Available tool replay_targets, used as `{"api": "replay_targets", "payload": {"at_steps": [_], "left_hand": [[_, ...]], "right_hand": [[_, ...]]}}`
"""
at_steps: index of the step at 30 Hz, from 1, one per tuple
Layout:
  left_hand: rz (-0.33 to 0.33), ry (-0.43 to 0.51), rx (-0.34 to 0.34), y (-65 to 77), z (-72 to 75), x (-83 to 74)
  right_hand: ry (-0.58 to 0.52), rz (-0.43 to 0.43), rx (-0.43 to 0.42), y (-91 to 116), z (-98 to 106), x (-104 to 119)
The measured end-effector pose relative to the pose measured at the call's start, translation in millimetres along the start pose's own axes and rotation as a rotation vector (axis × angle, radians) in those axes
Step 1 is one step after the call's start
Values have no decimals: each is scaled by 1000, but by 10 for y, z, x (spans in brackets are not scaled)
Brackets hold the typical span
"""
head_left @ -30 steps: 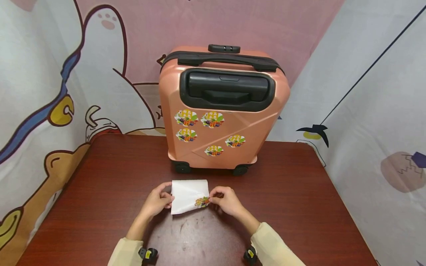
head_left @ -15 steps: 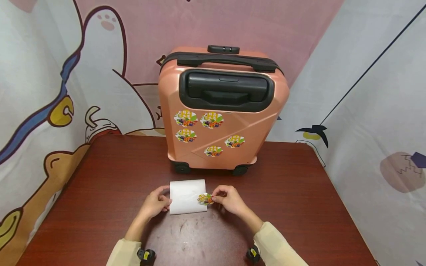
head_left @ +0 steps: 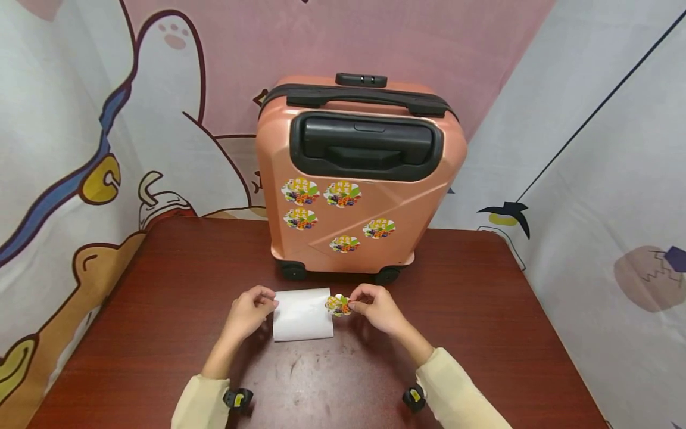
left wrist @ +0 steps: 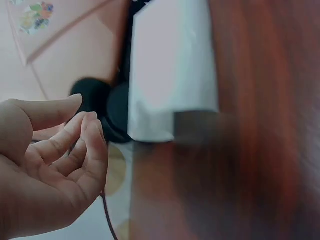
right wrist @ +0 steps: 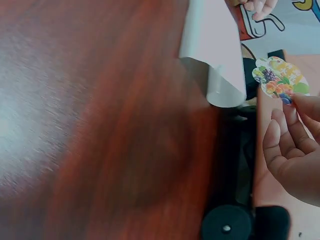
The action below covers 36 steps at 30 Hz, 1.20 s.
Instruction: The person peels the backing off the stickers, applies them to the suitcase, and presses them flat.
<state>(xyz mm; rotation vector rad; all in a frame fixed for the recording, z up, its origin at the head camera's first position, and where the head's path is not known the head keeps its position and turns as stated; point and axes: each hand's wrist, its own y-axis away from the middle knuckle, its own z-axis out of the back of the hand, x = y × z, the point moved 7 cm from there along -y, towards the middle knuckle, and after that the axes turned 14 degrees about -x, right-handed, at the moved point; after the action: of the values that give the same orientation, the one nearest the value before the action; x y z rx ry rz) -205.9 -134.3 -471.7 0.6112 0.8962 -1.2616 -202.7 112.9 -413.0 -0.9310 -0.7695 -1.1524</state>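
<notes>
A fruit-printed sticker with a scalloped edge hangs by its rim between the thumb and fingers of my right hand. The right wrist view shows the sticker off its backing, fruit side facing the camera. To its left lies a white backing sheet, blank on top and curling under at its edges. My left hand is at the sheet's upper left corner in the head view. In the left wrist view its fingers are loosely bent, with nothing between them and a gap to the sheet.
Behind the hands a pink-orange suitcase stands upright on the brown table, with several similar stickers on its front. Its black wheels are just beyond the sheet. Cartoon-printed cloth hangs around the table.
My right hand has peeled the sticker from the sheet's lower right corner and moved it up and right. My left hand has let go of the sheet and risen slightly.
</notes>
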Motion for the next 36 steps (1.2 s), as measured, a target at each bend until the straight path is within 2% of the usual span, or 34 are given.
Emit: {"api": "replay_targets", "payload": {"at_steps": [7,17,24,36], "left_hand": [[-89,58,50,-3,-178,-352],[-138,124,135,60,-553,-662],[-176,156,159,96,-724,-764],[-182,175,132,91,-810,-786]], "right_hand": [[-5,-32,-18,-77,107,67],[-28,-32,-18,-83,161,102],[-35,-38,-25,-86,172,73],[-48,-39,-45,-87,195,3]]}}
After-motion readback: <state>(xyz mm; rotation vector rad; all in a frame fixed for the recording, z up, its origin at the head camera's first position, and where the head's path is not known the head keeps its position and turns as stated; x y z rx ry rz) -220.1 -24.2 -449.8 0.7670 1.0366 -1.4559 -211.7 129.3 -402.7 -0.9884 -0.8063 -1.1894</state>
